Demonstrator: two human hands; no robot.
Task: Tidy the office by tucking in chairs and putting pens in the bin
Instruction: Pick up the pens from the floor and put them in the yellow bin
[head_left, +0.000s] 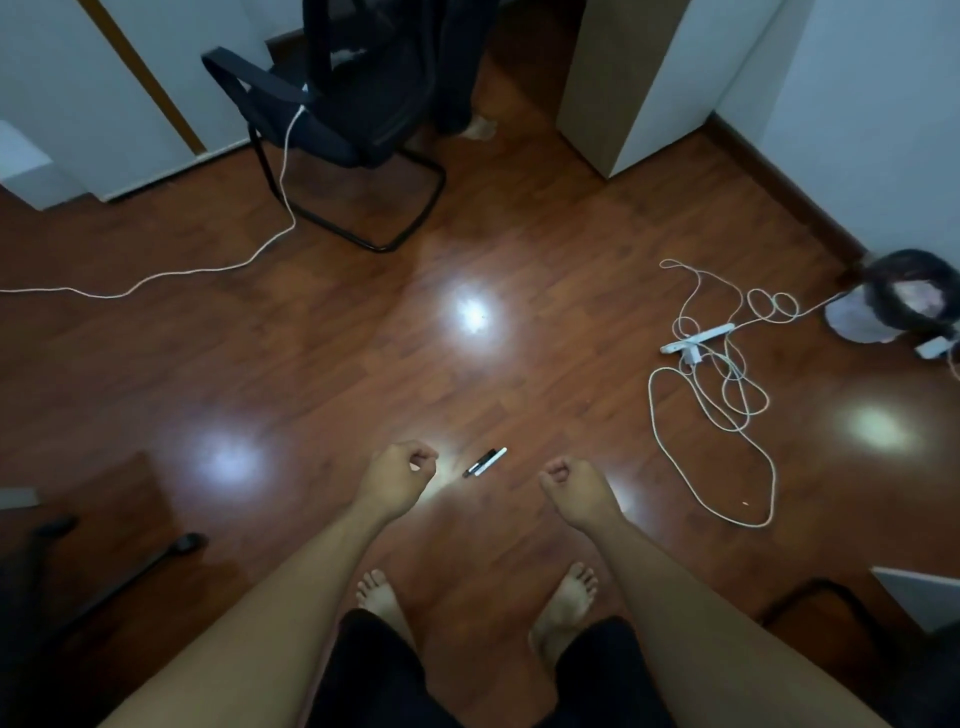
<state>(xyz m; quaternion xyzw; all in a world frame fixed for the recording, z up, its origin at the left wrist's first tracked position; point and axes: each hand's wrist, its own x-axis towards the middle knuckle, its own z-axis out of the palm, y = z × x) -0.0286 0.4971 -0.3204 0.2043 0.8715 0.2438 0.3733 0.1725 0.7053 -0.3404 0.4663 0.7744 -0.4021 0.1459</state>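
Note:
Two pens (484, 462), one black and one white, lie side by side on the wooden floor between my hands. My left hand (402, 475) hangs to their left, fingers curled shut, holding nothing. My right hand (574, 486) hangs to their right, also curled shut and empty. A black office chair (332, 119) with a sled base stands at the far side, away from any desk. A bin (904, 301) lined with a dark bag stands by the right wall.
A white power strip (698, 338) with loose white cable (727, 415) sprawls on the floor right of the pens. Another white cable (156, 275) runs from the chair leftward. A second person's bare foot (480, 127) shows beyond the chair. Dark chair parts sit at lower left and lower right.

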